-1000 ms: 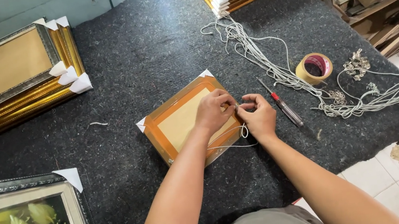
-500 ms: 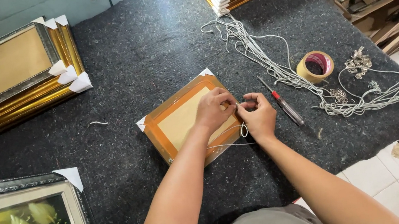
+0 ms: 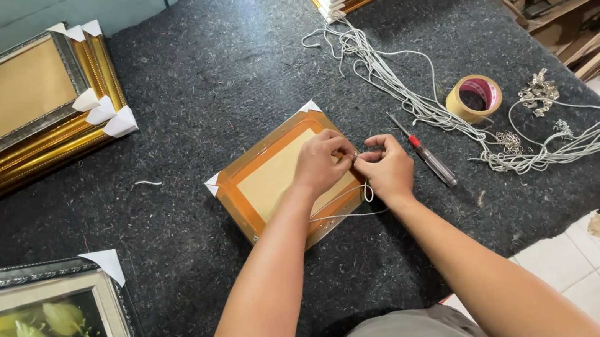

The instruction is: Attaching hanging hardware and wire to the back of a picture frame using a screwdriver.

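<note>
both hands (image 3: 357, 162) pinch, seemingly, a thin cord (image 3: 343, 205) at the face-down frame (image 3: 271, 180) edge.

Left hand (image 3: 324, 161) and right hand (image 3: 389, 167) together, fingertips pinched, forearms converging.

Framing workshop: stacked gilt frames (image 3: 32, 126), cord bundle (image 3: 545, 152), tape roll (image 3: 474, 98), felt-covered bench (image 3: 225, 70).

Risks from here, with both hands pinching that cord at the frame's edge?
1. The left hand and right hand work the thin cord at the small frame's edge; it may slip loose.
2. The screwdriver lies beside the right hand and could get knocked.
3. The cord pile nearby could snag.
</note>
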